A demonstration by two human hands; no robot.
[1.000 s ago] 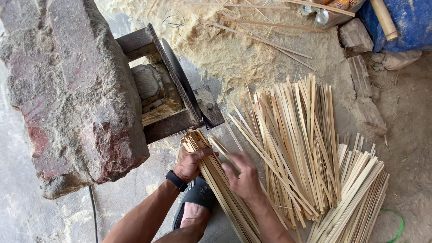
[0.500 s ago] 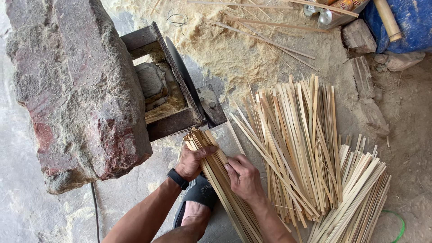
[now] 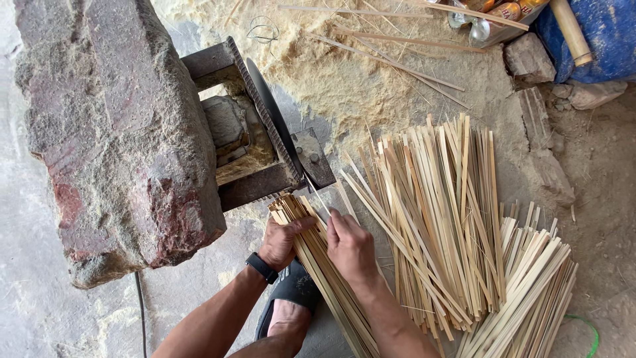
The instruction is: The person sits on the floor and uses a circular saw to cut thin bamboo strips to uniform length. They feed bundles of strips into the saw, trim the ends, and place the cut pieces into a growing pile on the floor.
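Head view looks straight down at a bundle of thin, pale, flat-cut bamboo strips [image 3: 318, 265] lying on the concrete floor [image 3: 40, 311] at the near centre, its far end fanned just short of a dark circular saw blade [image 3: 275, 119] set in a rusty metal frame [image 3: 265, 182]. The left hand [image 3: 281, 242], with a black watch on its wrist, is curled around the left flank of the bundle near its far end, fingers closed onto the strips from the side. The right hand [image 3: 351, 248] lies on top of the same bundle just to the right, fingers [image 3: 334, 222] nearly straight and pressed flat, steadying rather than gripping. A large reddish-grey rough stone block [image 3: 112, 132] weighs down the frame on the left. To the right lie a broad loose heap of longer bamboo slats [image 3: 430, 219] and, nearer and further right, a tidier pile of paler bamboo slats [image 3: 530, 278]. Pale sawdust [image 3: 351, 79] spreads over the far ground. A black sandal [image 3: 291, 292] shows beneath the arms. Judged from their look, the strips are light, stiff along their length yet springy, splintery at the edges, and prone to sliding past one another; a grasp around the whole bundle, close to its far end, seems the firmest.
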